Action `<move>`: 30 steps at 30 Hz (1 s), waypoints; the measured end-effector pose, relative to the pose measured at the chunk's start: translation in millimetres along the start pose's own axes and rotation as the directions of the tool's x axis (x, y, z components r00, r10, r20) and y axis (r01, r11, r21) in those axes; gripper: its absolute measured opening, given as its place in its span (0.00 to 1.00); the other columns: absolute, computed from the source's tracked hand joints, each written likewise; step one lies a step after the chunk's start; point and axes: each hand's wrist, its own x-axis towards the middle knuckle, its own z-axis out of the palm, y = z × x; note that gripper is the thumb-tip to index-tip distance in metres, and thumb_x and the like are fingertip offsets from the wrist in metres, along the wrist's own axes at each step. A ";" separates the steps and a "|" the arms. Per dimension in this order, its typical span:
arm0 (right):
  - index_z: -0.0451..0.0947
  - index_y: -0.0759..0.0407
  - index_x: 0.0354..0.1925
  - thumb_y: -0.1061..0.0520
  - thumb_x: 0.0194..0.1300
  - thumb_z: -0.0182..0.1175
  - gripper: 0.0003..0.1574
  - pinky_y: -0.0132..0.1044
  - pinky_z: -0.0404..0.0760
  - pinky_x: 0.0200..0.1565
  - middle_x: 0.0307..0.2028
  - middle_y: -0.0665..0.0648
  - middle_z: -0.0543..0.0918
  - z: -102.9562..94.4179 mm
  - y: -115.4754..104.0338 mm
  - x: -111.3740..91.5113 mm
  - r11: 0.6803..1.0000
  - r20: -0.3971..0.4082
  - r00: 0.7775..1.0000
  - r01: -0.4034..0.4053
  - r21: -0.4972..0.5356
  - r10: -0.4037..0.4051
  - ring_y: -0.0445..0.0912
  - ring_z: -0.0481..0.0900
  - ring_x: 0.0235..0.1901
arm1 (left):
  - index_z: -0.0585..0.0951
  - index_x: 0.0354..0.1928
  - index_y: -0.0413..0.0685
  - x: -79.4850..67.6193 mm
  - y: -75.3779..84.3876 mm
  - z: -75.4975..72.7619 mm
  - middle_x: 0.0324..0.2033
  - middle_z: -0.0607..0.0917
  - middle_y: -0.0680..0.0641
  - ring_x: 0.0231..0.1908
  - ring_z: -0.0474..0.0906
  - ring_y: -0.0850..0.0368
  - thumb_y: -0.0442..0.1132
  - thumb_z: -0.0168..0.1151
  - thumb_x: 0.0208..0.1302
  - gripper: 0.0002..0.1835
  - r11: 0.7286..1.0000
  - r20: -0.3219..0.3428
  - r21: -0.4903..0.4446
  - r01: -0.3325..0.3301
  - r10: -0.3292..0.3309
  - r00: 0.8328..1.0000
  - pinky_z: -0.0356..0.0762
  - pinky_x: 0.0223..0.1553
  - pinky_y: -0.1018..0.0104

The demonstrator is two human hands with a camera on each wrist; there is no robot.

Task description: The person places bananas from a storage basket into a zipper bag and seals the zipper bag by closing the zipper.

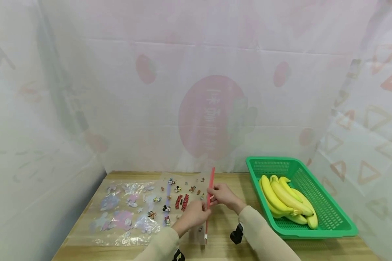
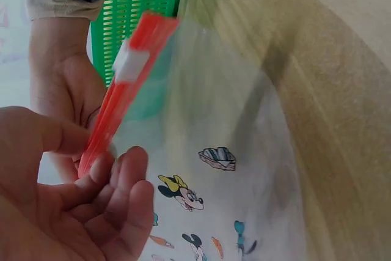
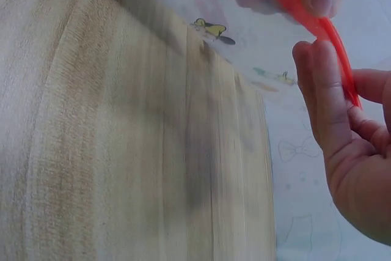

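A clear plastic zip bag (image 1: 192, 181) with small cartoon prints stands tilted up from the table, its red zip strip (image 1: 212, 177) along the right edge. My left hand (image 1: 195, 214) pinches that strip between thumb and fingers, toward the near end. Farther along, my right hand (image 1: 224, 195) grips the same strip from the other side. A white slider (image 2: 130, 64) sits at the strip's near end, beyond my left thumb in the left wrist view. In the right wrist view the red strip bends slightly between the two hands.
Another clear bag (image 1: 121, 217) with pastel prints lies flat on the wooden table (image 1: 225, 232) at the left. On the right stands a green basket (image 1: 333, 214) holding several bananas (image 1: 277, 195). Printed white curtains (image 1: 170, 108) enclose the back and sides.
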 end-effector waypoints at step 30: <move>0.72 0.68 0.32 0.62 0.71 0.49 0.11 0.46 0.82 0.38 0.28 0.58 0.80 -7.3 3.2 7.7 0.999 0.024 0.999 0.048 0.009 -0.048 0.50 0.82 0.30 | 0.74 0.25 0.47 -2.6 -4.5 -0.9 0.15 0.76 0.53 0.14 0.67 0.63 0.44 0.53 0.70 0.15 0.994 -0.029 -0.111 -0.011 0.008 1.000 0.60 0.13 0.71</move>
